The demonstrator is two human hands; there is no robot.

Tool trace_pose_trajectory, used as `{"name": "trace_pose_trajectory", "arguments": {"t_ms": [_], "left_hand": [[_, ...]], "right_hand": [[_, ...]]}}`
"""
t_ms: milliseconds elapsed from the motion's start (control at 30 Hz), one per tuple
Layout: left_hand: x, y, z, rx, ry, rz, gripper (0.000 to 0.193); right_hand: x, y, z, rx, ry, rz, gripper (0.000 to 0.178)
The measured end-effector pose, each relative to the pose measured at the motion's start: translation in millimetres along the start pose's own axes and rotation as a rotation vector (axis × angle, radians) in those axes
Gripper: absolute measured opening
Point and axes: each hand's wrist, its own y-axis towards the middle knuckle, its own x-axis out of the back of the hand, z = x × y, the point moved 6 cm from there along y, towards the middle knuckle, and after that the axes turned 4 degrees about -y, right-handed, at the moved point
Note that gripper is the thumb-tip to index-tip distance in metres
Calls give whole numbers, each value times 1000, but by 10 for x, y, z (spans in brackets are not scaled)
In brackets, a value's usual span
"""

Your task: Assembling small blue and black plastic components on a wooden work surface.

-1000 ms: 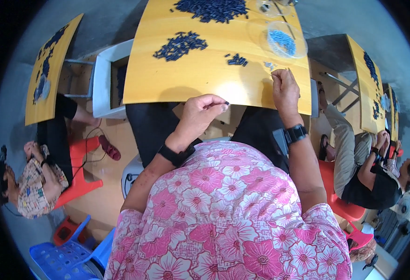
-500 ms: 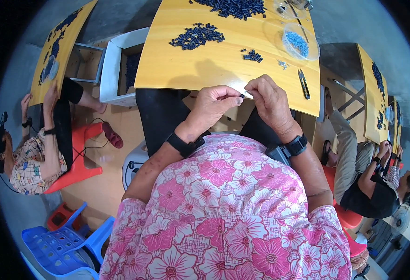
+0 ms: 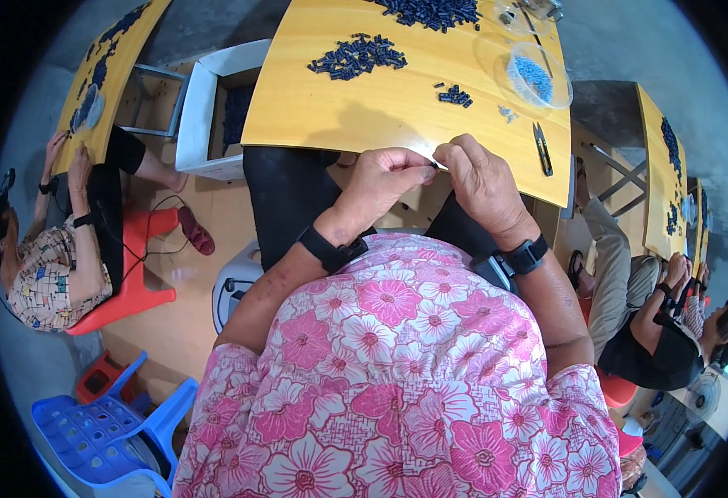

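Observation:
Both of my hands meet just over the front edge of the yellow wooden table [image 3: 297,108]. My left hand [image 3: 390,183] is closed in a pinch around a small black piece [image 3: 438,166], which shows only as a dark tip at the fingers. Against it, my right hand [image 3: 482,178] is pinched too; its fingers hide whatever they hold. Thread snips [image 3: 542,149] with black handles lie to the right of my right hand. Beyond the hands are a small cluster of short black tubular pieces [image 3: 455,97] and a little heap of tiny pale bits [image 3: 506,114].
Larger piles of black pieces [image 3: 357,57] lie farther back. A clear round tub [image 3: 560,91] holds light-blue bits at the right edge. An open white box [image 3: 202,158] stands left of the table. People sit at tables on both sides; a blue plastic chair [image 3: 102,436] is lower left.
The view has shifted slightly, so the table items sit a little farther right. My hands stay together in their pinch, the right one turned a bit more with its back showing.

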Motion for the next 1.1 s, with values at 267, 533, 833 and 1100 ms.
{"name": "trace_pose_trajectory", "arguments": {"t_ms": [267, 533, 833, 1100], "left_hand": [[28, 4, 29, -3, 19, -11, 16], [84, 23, -18, -69, -72, -53, 16], [113, 5, 54, -107, -31, -96, 11], [336, 42, 29, -157, -61, -183, 13]], "right_hand": [[-115, -22, -65, -94, 128, 31, 21], [-319, -151, -262, -460, 876, -110, 27], [-126, 7, -76, -66, 329, -79, 37], [-255, 296, -150, -103, 555, -84, 31]]}}
